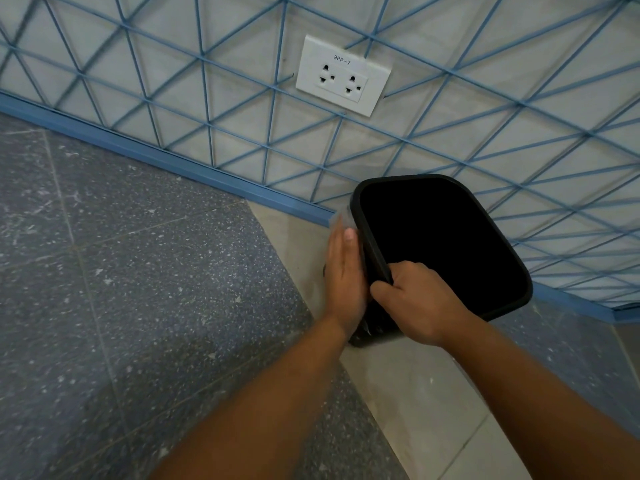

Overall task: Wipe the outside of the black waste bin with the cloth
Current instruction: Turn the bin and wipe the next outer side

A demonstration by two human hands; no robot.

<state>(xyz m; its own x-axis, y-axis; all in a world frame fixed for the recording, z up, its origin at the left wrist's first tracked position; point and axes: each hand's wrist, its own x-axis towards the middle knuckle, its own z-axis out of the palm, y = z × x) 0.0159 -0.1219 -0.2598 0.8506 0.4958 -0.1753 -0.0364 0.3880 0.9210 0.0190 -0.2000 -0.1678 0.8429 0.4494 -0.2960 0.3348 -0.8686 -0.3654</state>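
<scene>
The black waste bin (446, 244) is standing on a pale floor tile (415, 393) close against the wall with blue criss-cross lines (207, 109), below a white double power socket (343, 75), and its dark inside is facing the camera. The right hand (415, 303) is gripping the near corner of the bin's rim with curled fingers. The left hand (346, 275) is lying flat with straight fingers against the bin's left outer side, pressing a pale cloth (341, 220) whose blurred edge is showing just beyond the fingertips.
</scene>
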